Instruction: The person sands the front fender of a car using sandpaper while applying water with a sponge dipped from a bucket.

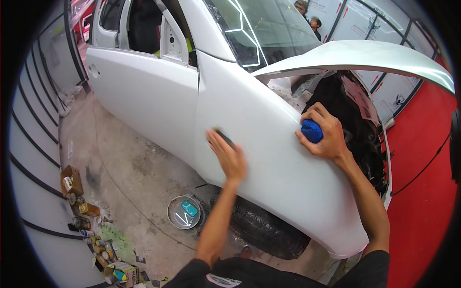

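The smooth white metal front fender (269,153) stands mid-view, right of the white car door (139,91). A round shallow basin (171,217) on the floor holds a turquoise block (189,208). The left hand (228,158), blurred, holds a slim dark pad (224,138) against the fender, fingers pressed together. The right hand's (330,134) fingers curl around a rounded blue lump (311,131) at the fender's upper edge.

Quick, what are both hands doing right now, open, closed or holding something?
Left hand: holding a dark pad against the white panel, fingers outstretched, slightly blurred.
Right hand: closed around a blue wad near the panel's upper edge.
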Demonstrator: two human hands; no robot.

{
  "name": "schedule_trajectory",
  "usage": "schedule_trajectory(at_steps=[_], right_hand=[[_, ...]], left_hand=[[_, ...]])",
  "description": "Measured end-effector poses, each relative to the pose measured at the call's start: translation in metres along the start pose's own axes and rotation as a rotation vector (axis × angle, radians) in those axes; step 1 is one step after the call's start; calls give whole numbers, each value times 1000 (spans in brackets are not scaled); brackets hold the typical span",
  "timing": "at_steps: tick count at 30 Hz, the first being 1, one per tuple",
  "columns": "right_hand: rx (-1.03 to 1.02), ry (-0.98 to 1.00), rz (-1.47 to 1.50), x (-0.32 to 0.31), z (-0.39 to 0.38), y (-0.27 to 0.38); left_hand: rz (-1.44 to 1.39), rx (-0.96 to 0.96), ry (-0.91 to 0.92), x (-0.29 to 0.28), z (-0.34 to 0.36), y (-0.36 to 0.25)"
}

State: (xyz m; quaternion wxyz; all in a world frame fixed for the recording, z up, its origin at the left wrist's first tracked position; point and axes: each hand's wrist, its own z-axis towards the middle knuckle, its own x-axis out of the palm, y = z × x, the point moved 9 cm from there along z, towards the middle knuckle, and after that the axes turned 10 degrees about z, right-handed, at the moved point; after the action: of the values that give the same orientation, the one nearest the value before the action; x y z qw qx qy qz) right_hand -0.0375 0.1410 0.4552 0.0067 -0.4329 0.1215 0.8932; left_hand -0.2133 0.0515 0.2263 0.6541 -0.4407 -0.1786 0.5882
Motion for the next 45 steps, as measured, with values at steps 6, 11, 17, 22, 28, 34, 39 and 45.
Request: schedule_trajectory(at_steps=[6,11,17,22,28,34,39,45], right_hand=[[-12,3,-6,1,1,3],[10,-19,-19,-1,1,2],[9,-11,-19,-1,1,1],[8,8,19,2,3,4],[36,0,26,2,3,1],[9,-19,8,1,6,4],[-7,-9,-21,2,4,7],[-4,-8,-22,3,6,6]], left_hand=[[37,77,-24,4,-29,-15],[4,24,12,7,-13,-4],[-2,18,-44,2,9,14],[28,63,56,8,-24,5],[3,40,-64,-10,42,2],[7,199,130,10,-59,-25],[9,106,19,-10,29,-20],[-21,147,239,7,-112,-2]])
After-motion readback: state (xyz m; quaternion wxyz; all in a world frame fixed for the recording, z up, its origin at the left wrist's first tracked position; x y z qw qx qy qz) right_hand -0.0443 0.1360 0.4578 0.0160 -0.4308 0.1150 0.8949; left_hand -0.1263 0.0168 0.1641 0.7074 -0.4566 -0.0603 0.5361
